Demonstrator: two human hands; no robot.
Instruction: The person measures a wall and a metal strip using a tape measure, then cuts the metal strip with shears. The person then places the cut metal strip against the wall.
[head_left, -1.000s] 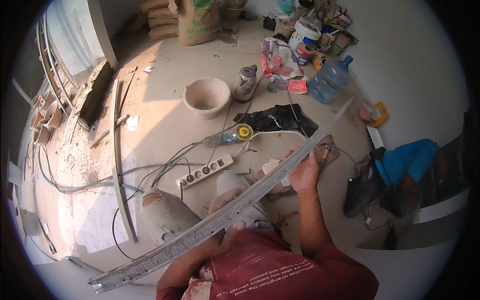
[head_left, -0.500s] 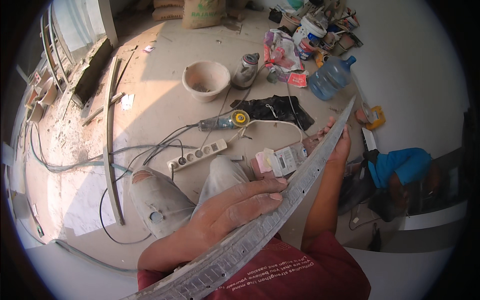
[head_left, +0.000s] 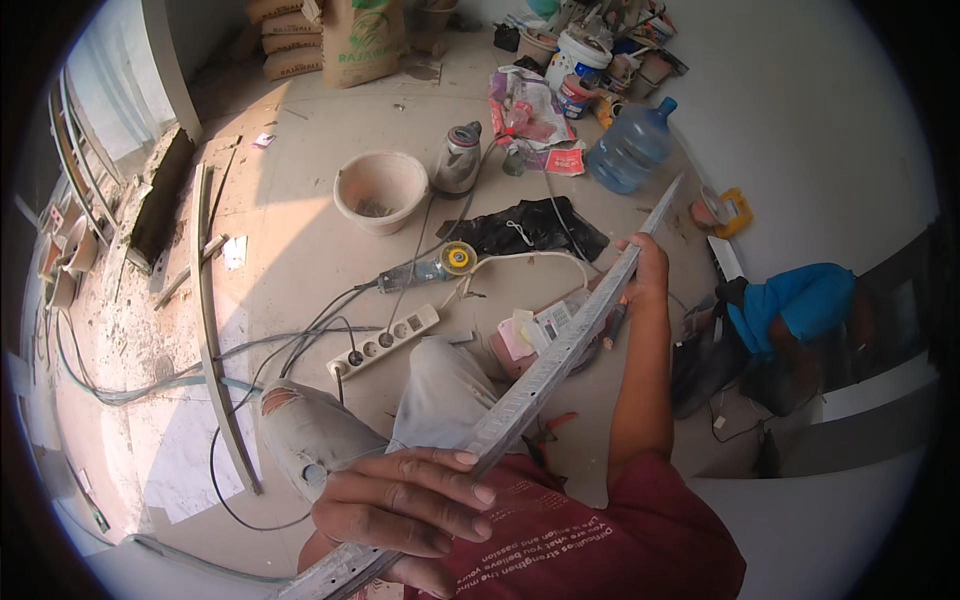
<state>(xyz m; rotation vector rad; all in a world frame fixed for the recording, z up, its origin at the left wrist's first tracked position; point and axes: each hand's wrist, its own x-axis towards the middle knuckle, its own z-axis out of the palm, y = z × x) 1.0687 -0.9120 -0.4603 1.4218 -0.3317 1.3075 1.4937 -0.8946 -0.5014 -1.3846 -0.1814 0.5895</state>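
Observation:
A long grey metal profile (head_left: 545, 372) with small holes runs slantwise across my body, from the lower left up to a narrow far tip at the right. My left hand (head_left: 410, 505) is closed over its near part, with fingers draped across the top. My right hand (head_left: 648, 268) wraps round it close to the far end. Below the far half, on the floor, lies a pinkish tray with a white calculator-like device (head_left: 560, 318) and papers. An angle grinder (head_left: 430, 268) with a yellow disc lies beyond my knees, beside a white power strip (head_left: 385, 343).
A pale basin (head_left: 380, 190), a dusty jug (head_left: 458, 160), a black cloth (head_left: 530, 228) and a blue water bottle (head_left: 632, 145) stand or lie ahead. Cables cross the floor left of my legs. Another metal strip (head_left: 215, 330) lies at left. A person in blue (head_left: 800, 310) is at right.
The profile has turned, so its broad slotted face shows less and it looks narrower. My left hand has moved lower, with its fingers spread further over it. The whole view has shifted slightly.

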